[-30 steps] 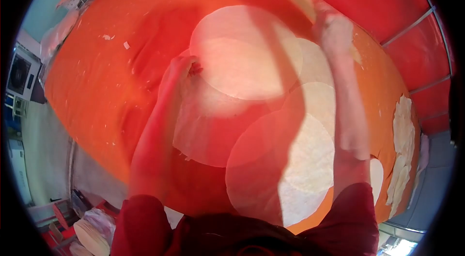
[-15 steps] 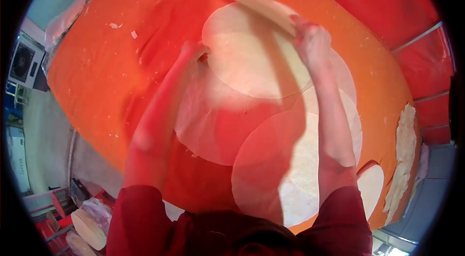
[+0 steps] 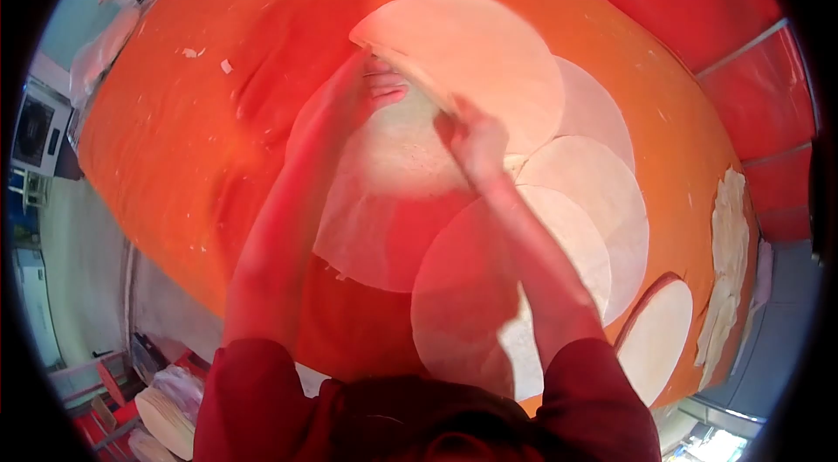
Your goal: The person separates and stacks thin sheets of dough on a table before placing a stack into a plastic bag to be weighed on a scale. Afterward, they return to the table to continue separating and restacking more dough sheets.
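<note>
A large round sheet of thin, pale dough (image 3: 476, 51) lies at the centre of the orange surface, its near edge raised in a slanting line. My right hand (image 3: 476, 143) is closed on that edge, slightly blurred. Just below the edge's left part, my left hand (image 3: 381, 85) has its fingers stretched out and apart over another pale sheet; its thumb is hidden. Under and around the top sheet, more round dough sheets (image 3: 585, 169) overlap in a fan towards me. Shadows of my arms cover part of them.
On the right, a small stack of round sheets (image 3: 656, 340) sits near the edge, beside a ragged pale strip (image 3: 724, 261). Small scraps (image 3: 227, 66) lie at the left. More round sheets (image 3: 166, 423) stand lower left. A fan-like appliance (image 3: 39, 126) is beyond the left edge.
My right hand has moved left and towards me, carrying the sheet's edge. The top sheet now spreads out on the far side. My left fingers have become visible and extended.
</note>
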### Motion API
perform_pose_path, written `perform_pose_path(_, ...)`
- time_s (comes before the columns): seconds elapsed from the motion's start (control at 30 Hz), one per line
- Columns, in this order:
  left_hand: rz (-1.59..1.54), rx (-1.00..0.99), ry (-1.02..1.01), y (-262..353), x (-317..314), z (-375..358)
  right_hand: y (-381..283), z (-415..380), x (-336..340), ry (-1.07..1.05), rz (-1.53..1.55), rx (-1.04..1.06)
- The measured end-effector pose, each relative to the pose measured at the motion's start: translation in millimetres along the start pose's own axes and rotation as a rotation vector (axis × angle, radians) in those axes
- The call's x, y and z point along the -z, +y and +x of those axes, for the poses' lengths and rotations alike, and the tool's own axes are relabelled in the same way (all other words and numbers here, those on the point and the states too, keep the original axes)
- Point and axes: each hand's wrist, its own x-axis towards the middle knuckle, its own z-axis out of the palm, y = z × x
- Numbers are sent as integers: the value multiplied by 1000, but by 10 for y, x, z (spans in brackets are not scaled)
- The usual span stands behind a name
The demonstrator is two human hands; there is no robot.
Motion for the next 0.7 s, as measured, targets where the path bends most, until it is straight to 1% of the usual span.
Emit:
perform_pose_path(0.07,106,-31,-88,-187,186,-158,192,361,204,-6,-58,58)
perform_pose_path(0.1,158,-45,-136,-300,226,-291,425,605,350,28,6,39)
perform_pose_path(0.17,352,-19,77,-380,-104,-899,488,947,1082,115,-148,229)
perform_pose_path(0.2,326,12,-52,-629,105,-998,520,1117,1448,170,-229,318)
perform_pose_path(0.23,297,41,-179,-900,330,-1070,273,1090,1843,167,-229,258)
perform_pose_path(0.27,532,5,-159,-1069,315,-1261,40,1016,2174,164,-227,199)
perform_pose_path(0.3,767,-34,-139,-1222,257,-1461,-221,848,2490,104,-250,156)
perform_pose_path(0.33,731,-22,-101,-1316,150,-1674,-332,652,2685,171,-419,378)
perform_pose_path(0.37,695,-12,-64,-1369,6,-1890,-259,339,2795,85,-214,308)
perform_pose_path(0.4,660,1,-24,-1407,-99,-2049,-407,0,2799,42,-218,255)
perform_pose_path(0.47,520,12,-33,-1492,-181,-2284,-706,-678,2810,-43,-233,149)
perform_pose_path(0.5,451,14,-33,-1530,-191,-2377,-590,-1088,2702,-182,-378,158)
perform_pose_path(0.53,488,-24,13,-1596,-173,-2384,-474,-1498,2595,-322,-517,186)
perform_pose_path(0.63,253,308,72,-1536,-122,-2261,-378,-1816,2397,-567,-522,51)
perform_pose_path(0.67,221,348,-29,-1517,-105,-2208,-252,-1827,2385,-562,-365,-86)
perform_pose_path(0.7,108,430,-54,-1491,-109,-2220,-93,-1898,2370,-555,-204,-213)
